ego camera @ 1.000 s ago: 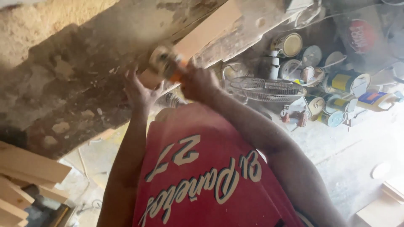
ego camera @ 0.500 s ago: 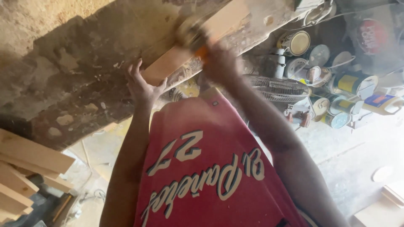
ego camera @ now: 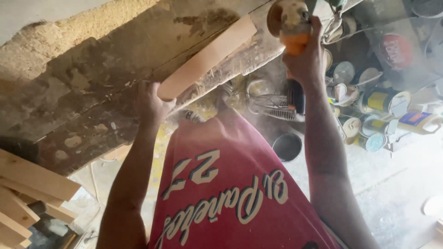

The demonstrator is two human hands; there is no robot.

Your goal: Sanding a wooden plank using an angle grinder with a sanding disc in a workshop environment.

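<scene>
Wooden board (ego camera: 207,55): pale, planed strip lying diagonally on the worn, dust-caked bench (ego camera: 92,92), its near end at the bench edge closest to the person. Head view: left hand (ego camera: 150,103) clamps that near end, grip pressed around the board's butt, apparently to pin it flat and stop it sliding under tool pressure. Right hand (ego camera: 304,57) is wrapped tight around the orange body of an angle grinder (ego camera: 288,20), grip closed on the tool; the sanding disc sits just beyond the board's far end, whether touching wood or lifted clear cannot be told. Fine dust hangs in the air below the tool. Sawdust heap (ego camera: 60,41) along the bench's far side. Stacked timber offcuts (ego camera: 27,189) at lower left, near at hand. Cluster of paint tins (ego camera: 369,101) and a wire fan guard (ego camera: 272,101) on the floor to the right, well apart from the board.
</scene>
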